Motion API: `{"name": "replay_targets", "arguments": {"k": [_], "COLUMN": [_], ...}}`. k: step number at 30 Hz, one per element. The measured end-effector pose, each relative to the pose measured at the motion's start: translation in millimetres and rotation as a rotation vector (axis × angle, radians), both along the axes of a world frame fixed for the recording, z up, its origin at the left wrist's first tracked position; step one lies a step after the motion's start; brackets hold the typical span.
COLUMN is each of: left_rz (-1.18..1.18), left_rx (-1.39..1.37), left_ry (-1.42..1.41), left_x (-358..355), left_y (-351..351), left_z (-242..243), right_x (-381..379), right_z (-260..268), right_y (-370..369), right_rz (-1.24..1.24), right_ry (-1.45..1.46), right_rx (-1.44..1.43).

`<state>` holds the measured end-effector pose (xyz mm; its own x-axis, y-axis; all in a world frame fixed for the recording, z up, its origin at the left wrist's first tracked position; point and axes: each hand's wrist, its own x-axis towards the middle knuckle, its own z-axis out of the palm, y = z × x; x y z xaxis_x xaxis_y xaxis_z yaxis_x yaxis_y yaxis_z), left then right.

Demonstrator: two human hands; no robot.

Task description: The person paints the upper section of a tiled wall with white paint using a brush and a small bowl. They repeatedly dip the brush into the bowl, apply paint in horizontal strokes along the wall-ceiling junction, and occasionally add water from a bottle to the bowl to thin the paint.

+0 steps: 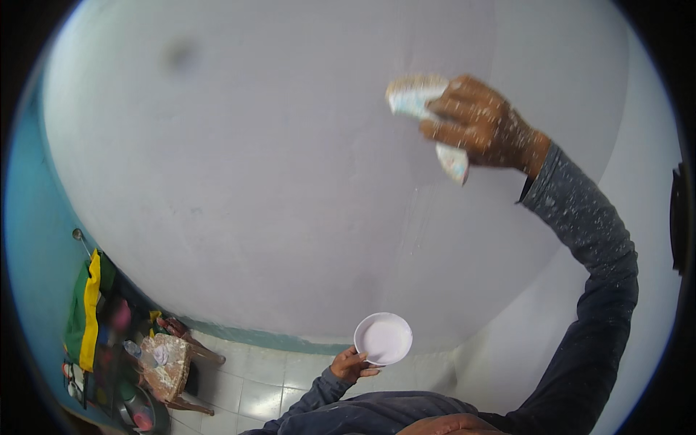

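Note:
My right hand (481, 125), flecked with white paint, grips a wide paint brush (421, 98) with a pale, paint-smeared handle and light bristles. It is raised at the upper right against the pale lilac wall (272, 163); whether the bristles touch the wall cannot be told. Below, near my body, my left hand (353, 364) holds a round white bowl (383, 338) by its rim, fingers underneath. Pale paint lies in the bowl. Thin wet-looking streaks run down the wall between the brush and the bowl.
A paint-spattered wooden stool (166, 375) stands at lower left on the tiled floor (261, 399), with a clear plastic bottle (132, 349) on it. Green and yellow cloth (91, 310) hangs on the blue wall (32, 217). A basin (155, 416) and clutter lie beneath. A dark object (678, 217) is at the far right.

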<state>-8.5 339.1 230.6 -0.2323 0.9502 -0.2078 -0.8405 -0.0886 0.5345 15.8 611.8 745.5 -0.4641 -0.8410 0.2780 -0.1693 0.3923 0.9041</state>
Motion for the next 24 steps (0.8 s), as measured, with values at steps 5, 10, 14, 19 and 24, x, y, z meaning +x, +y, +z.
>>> {"name": "replay_targets", "arguments": {"k": [5,10,14,19,24], "left_rz": [-0.017,-0.002,-0.036,-0.045,-0.04], "left_rx": [-0.035,0.002,-0.043,-0.043,0.061], "left_ry": [0.04,0.012,0.023,0.041,-0.014], "left_x": [4,19,37,47,53], "left_y": [-10,-31,-48,-68,-80], "left_z": [18,22,18,20,27], "right_x": [9,29,63,80,88], "right_z": [14,82,65,-34,-20], "right_y": [-6,-14,-26,-72,-88], "right_rz": [-0.06,0.052,0.013,-0.022,-0.076], "right_ry": [-0.293,-0.023,0.105,-0.013,-0.318], "right_rx": [-0.4,-0.459,-0.155,-0.062,-0.344]}}
